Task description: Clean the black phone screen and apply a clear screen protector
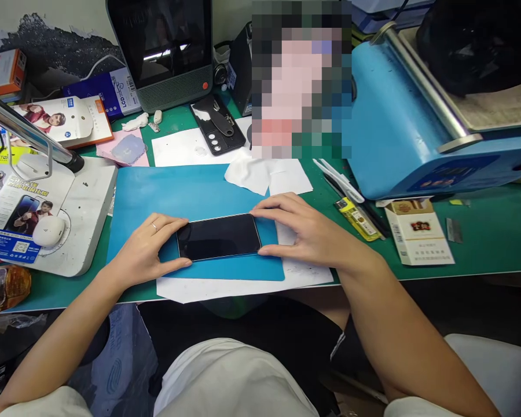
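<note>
A smartphone (219, 236) with a black screen lies sideways, face up, over the blue mat (165, 188). My left hand (150, 246), with a ring on one finger, grips its left end between thumb and fingers. At the opposite end, my right hand (297, 229) holds the corners the same way, thumb at the near edge and fingers at the far edge. Whether the phone rests on the mat or is slightly raised I cannot tell. Just behind it lies a crumpled white cloth (249, 172).
A blue machine (391, 116) with a metal bar stands at the right, beside a cigarette pack (419, 231) and tweezers (338, 179). Behind the mat are a black phone case (212, 136) and a dark-screened device (160, 52). A white lamp base (84, 214) stands left.
</note>
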Available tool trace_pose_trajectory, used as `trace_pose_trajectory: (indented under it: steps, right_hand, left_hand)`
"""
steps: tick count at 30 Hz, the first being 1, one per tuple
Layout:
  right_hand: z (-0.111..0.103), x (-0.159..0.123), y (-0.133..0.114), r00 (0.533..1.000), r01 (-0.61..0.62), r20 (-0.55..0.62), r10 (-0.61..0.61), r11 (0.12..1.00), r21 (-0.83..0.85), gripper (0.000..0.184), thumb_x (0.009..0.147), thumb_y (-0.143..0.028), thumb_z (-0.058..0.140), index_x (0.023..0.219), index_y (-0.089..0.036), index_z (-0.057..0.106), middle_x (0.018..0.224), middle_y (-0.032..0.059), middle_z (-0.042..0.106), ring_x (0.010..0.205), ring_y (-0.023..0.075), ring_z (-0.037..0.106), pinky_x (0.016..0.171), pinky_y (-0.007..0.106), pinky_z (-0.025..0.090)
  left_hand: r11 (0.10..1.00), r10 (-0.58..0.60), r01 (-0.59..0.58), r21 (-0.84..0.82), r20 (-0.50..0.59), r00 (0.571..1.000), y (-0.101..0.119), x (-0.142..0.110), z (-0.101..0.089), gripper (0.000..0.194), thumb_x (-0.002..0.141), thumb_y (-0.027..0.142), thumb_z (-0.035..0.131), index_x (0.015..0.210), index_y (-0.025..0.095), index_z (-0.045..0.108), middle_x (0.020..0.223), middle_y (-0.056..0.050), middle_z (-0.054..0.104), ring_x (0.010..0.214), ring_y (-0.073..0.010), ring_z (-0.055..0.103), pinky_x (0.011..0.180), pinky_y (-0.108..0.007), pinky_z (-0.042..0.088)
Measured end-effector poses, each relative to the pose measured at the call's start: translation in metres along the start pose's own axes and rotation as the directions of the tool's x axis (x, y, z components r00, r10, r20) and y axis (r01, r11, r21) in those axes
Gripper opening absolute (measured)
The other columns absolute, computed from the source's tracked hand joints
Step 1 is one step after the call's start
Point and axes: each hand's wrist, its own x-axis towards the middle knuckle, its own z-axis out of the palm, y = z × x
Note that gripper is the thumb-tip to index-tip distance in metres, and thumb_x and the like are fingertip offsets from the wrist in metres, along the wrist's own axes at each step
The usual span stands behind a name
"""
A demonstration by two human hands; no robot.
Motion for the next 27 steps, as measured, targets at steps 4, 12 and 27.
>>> trace_pose_trajectory:
  steps: [4, 12, 27]
  right_hand:
    - [0.0009, -0.0020, 0.0012, 1.000, 0.006, 0.005, -0.006, 1.000, -0.014, 0.056, 0.094, -0.052, 0.075, 0.142, -0.025, 0.064, 0.132, 0.0137, 0.068, 0.123, 0.0342, 0.063, 0.106, 0.053, 0.056]
    - [0.0019, -0.0024, -0.0007, 1.000, -0.021, 0.008, 0.021, 1.000, -0.015, 0.056, 0.095, -0.054, 0.072, 0.144, -0.029, 0.062, 0.133, 0.0135, 0.067, 0.124, 0.0357, 0.064, 0.105, 0.056, 0.056]
    - [0.0008, -0.0018, -0.0010, 0.997, -0.069, 0.038, 0.069, 0.998, 0.010, 0.055, 0.094, -0.054, 0.073, 0.142, -0.028, 0.066, 0.135, 0.0132, 0.066, 0.126, 0.0358, 0.062, 0.108, 0.055, 0.056]
  left_hand:
    - [1.000, -0.009, 0.009, -0.005, 0.001, 1.000, 0.0002, -0.0001, 0.0011, 0.065, 0.100, 0.051, 0.070, 0.151, 0.018, 0.048, 0.133, -0.016, 0.067, 0.115, -0.0308, 0.066, 0.099, -0.047, 0.056]
    - [1.000, 0.006, -0.006, -0.014, -0.016, 1.000, -0.0007, -0.0018, 0.0030, 0.068, 0.098, 0.050, 0.073, 0.152, 0.018, 0.047, 0.133, -0.017, 0.067, 0.115, -0.0306, 0.066, 0.099, -0.047, 0.056]
    - [1.000, 0.025, -0.025, -0.003, -0.038, 0.999, 0.0018, -0.0009, 0.0015, 0.063, 0.100, 0.047, 0.071, 0.151, 0.016, 0.049, 0.131, -0.018, 0.069, 0.114, -0.0310, 0.067, 0.098, -0.047, 0.056]
